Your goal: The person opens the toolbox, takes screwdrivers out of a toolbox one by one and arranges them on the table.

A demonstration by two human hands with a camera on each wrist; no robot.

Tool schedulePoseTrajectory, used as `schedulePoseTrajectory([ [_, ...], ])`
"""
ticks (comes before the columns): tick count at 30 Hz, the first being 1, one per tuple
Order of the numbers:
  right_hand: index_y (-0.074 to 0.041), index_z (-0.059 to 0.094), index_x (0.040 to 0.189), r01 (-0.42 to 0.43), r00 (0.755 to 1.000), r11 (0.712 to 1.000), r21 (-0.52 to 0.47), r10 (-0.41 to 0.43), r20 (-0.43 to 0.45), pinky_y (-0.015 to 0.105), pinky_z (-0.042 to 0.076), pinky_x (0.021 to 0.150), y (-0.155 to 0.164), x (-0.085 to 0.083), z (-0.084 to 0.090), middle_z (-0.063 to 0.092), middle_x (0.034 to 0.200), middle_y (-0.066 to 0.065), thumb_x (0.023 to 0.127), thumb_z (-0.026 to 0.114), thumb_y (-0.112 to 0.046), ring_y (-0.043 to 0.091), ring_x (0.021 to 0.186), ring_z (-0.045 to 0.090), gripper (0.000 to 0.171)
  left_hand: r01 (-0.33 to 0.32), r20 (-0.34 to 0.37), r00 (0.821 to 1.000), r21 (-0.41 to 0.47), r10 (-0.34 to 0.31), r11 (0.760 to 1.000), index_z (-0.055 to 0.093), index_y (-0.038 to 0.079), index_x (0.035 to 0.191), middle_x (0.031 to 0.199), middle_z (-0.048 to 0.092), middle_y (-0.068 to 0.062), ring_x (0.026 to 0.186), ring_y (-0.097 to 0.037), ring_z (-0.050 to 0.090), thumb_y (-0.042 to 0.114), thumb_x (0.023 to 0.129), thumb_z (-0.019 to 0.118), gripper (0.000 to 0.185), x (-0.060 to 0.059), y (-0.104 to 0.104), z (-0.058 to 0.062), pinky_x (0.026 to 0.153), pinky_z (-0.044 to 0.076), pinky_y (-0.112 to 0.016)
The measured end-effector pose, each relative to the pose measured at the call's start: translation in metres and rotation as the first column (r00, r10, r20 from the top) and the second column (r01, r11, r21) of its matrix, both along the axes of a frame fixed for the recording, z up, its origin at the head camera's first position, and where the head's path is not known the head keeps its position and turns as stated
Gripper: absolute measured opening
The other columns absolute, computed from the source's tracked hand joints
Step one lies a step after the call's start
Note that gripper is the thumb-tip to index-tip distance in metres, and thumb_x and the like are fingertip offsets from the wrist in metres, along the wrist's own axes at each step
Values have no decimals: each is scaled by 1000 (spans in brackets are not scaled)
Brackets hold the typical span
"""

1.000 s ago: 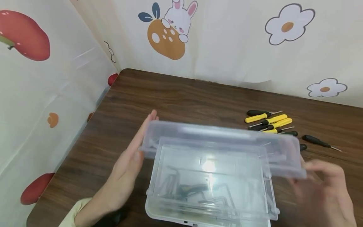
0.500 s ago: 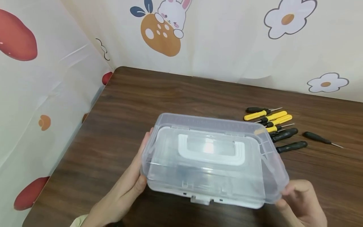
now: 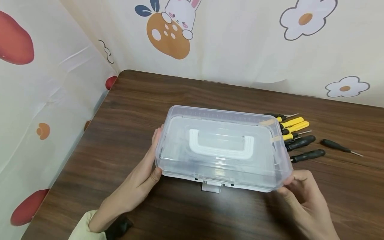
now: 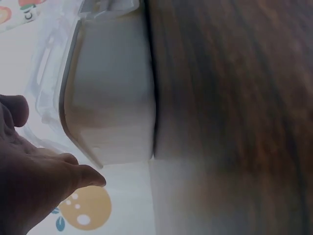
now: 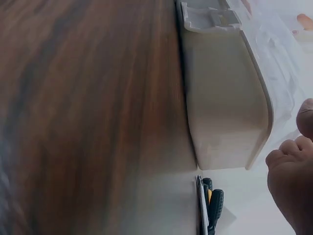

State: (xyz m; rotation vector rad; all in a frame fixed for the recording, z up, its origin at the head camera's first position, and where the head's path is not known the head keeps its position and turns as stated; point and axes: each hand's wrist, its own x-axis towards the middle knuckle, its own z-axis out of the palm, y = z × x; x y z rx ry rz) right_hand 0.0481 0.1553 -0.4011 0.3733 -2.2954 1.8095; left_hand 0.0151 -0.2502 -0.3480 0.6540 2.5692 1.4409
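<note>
A clear plastic box [image 3: 180, 146] with a white handle [image 3: 222, 148] on its lid stands closed on the brown table [image 3: 180, 96], its front latch [image 3: 211, 187] sticking out. My left hand [image 3: 153, 156] cups the box's left end, fingers along the side and thumb at the front corner. My right hand [image 3: 295, 185] holds the right front corner, thumb on the lid's edge. In the left wrist view the box [image 4: 112, 88] sits beside my left hand [image 4: 39, 181]. In the right wrist view the box [image 5: 220, 98] lies close to my right hand [image 5: 293, 161].
Several yellow and black screwdrivers [image 3: 295, 133] lie just behind the box's right end, and show as screwdrivers [image 5: 210, 205] in the right wrist view. Patterned sheets [image 3: 240, 40] wall in the table's back and left edges.
The raised lid has come down and the box is now closed. Both hands have slid from the lid to the box's two ends, and the box sits a little further back.
</note>
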Motion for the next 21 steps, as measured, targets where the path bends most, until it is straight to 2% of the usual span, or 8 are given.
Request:
schedulePoseTrajectory([
  [2,12,48,109,35,999,993,115,-36,10,8,50,82,-1,0,1,65,112,-4,86,65,25,0,100,66,32,-5,13,1000,-20,5,1000,-8,24,168,178,-9,5,165,-26,-11,24,113,43,75,-2,-1,-1,129,-2,-15],
  [5,10,48,109,37,999,974,221,-44,27,6,51,85,-3,-2,5,63,114,-4,83,66,28,-4,108,65,37,-9,40,999,-45,11,999,-7,27,168,178,-9,5,165,-24,-10,10,110,49,83,-3,-1,-3,128,-2,-14],
  [9,7,47,109,8,998,966,258,-25,60,7,52,84,-6,-6,11,61,117,-2,83,67,27,-5,114,64,38,-8,51,999,-72,12,997,-8,27,168,178,-8,4,165,-25,-8,0,106,51,90,-3,0,-5,128,-1,-12],
  [16,4,48,107,15,995,963,269,-40,90,16,51,67,-10,-8,14,60,110,-3,86,70,22,-2,97,65,36,-13,49,999,-71,17,997,-11,27,168,178,-8,6,165,-16,-2,-9,102,53,99,-6,3,-7,127,4,-10],
  [18,3,48,108,19,993,960,279,-49,104,16,51,67,-10,-9,15,60,110,-2,86,71,20,-1,96,65,36,-21,52,998,-35,23,999,-10,28,168,178,-6,6,165,-15,0,-13,100,53,102,-7,5,-9,126,12,-10],
  [21,2,51,109,40,989,957,288,-79,127,13,51,69,-13,-9,18,62,111,-3,87,72,17,-3,101,66,34,-40,75,997,60,36,997,-11,29,168,178,-6,6,162,-13,11,-18,98,52,105,-8,5,-11,122,27,-11],
])
